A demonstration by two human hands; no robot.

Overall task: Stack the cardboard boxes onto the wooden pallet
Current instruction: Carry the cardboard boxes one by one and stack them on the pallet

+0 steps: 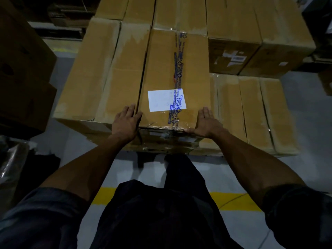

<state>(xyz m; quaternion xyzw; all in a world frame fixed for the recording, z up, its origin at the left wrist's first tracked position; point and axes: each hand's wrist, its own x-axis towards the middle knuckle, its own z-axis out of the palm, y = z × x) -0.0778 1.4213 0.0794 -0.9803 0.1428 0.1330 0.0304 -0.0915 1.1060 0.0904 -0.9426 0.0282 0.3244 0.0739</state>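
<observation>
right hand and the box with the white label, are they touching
Touching. The head view shows the right hand lying flat against the near right corner of the labelled box, no gap visible.

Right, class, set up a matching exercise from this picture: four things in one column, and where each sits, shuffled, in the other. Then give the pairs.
Things:
1. left hand
2. right hand
3. white label
4. yellow floor line

Places:
A. stuck on top of the taped box
B. flat against the taped box's right near corner
C. on the floor behind the person's legs
D. at the gap between the taped box and its left neighbour

Pairs: 1-D, 2-B, 3-A, 4-C
</observation>
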